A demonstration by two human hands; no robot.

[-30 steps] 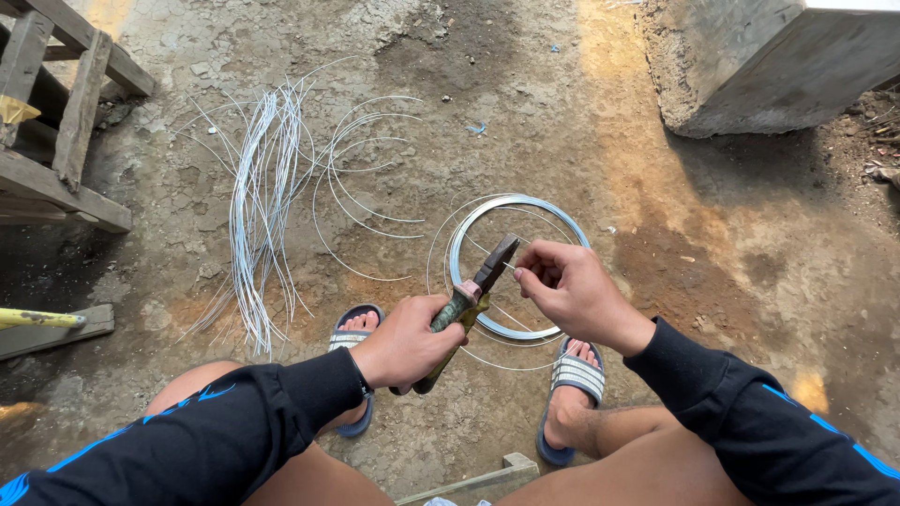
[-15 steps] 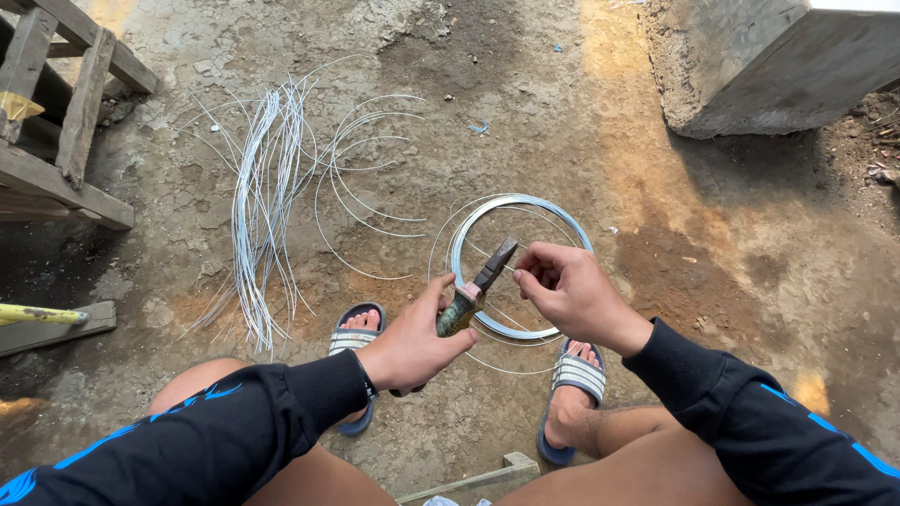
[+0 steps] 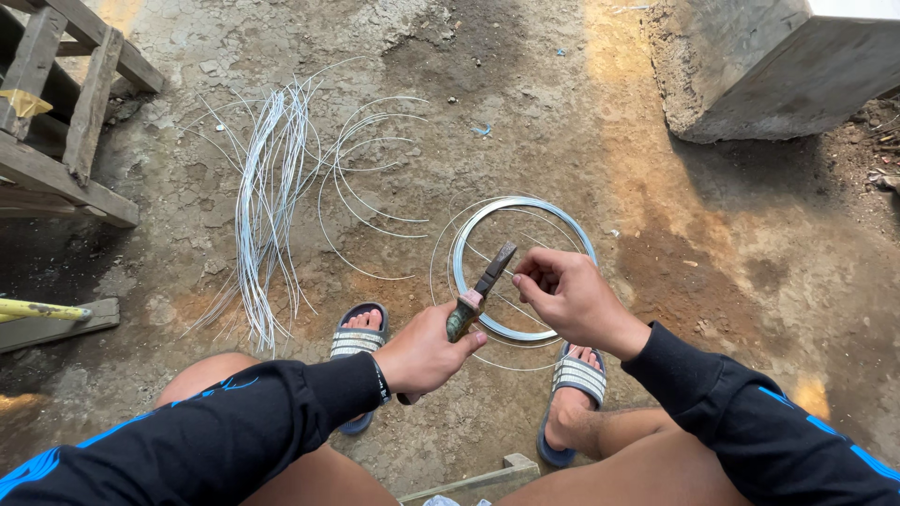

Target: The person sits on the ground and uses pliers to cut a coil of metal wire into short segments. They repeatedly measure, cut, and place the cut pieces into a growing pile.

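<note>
Ground: bare, cracked concrete floor point(image 3: 581, 112), stained orange-brown toward 3 o'clock. One grey concrete block point(image 3: 778, 75) at 1 o'clock, casting shade beside it. One wooden pallet frame point(image 3: 66, 122) at 10 o'clock, weathered slats, a scrap of yellow tape on it. One flat wooden offcut point(image 3: 56, 326) at 9 o'clock with one yellow rod point(image 3: 42, 309) lying across it. One more wooden strip point(image 3: 469, 480) at 6 o'clock, between the knees. Person squatting, black sleeves with blue lines, two striped sandals: left sandal point(image 3: 358, 339) and right sandal point(image 3: 574, 377), both flat on the floor. One bundle of cut wire lengths point(image 3: 267, 215) at 11 o'clock, silver, roughly straight, fanned at both ends; count of strands not readable. Just to its right, loose curved wire pieces point(image 3: 375, 178), about four arcs, overlapping. One wire coil point(image 3: 562, 217) at centre, several turns lying flat on the floor, its near edge just ahead of the right sandal. Left hand point(image 3: 427, 351) closed in a fist around the green handles of one pair of pliers point(image 3: 480, 289), tool tilted up toward 1 o'clock, jaw tip over the coil. Right hand point(image 3: 572, 298) fingers curled, thumb and forefinger pinched together just right of the plier tip; a thin strand seems to run from the pinch, too fine to confirm.
</note>
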